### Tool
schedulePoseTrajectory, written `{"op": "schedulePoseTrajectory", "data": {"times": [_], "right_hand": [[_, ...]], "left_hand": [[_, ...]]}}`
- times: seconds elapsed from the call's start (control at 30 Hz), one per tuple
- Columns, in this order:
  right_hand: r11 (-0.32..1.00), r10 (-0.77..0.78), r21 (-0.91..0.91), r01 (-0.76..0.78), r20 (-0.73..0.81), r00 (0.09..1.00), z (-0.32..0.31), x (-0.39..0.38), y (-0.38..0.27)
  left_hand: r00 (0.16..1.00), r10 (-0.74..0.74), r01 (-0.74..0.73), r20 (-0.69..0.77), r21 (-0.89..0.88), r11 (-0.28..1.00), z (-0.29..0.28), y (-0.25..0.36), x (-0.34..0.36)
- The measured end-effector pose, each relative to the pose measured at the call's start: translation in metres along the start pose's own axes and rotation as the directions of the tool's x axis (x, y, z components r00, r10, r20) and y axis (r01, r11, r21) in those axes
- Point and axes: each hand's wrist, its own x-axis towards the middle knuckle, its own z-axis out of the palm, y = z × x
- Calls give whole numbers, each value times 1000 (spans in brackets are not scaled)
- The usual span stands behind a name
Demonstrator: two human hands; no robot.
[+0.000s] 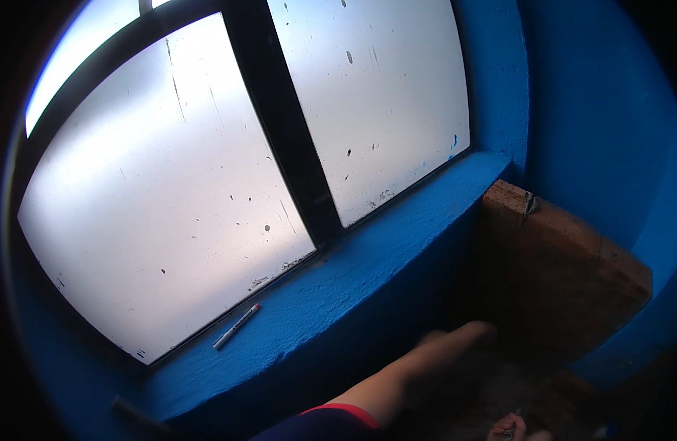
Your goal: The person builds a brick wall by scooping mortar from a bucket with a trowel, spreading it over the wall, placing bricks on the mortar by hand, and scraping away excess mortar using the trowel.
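My left hand reaches out over a dark area below the blue window sill, its forearm coming from a dark blue sleeve with a red cuff. Motion blur and shadow smear its fingers, so I cannot tell what they do. The brown slab-like piece is nearest to it, just to the right. Low at the frame's bottom edge, my right hand shows only in part. Its fingers are curled together around something small that I cannot make out.
A white marker with a red end lies on the blue sill. Above the sill stands a window with frosted, paint-spotted panes and a dark frame. A blue wall rises behind the brown piece.
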Motion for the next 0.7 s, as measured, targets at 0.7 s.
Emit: {"op": "schedulePoseTrajectory", "data": {"times": [0.7], "right_hand": [[620, 560, 552, -557, 186, 807, -21, 57, -12]], "left_hand": [[995, -49, 30, -89, -195, 980, 32, -1, -11]]}}
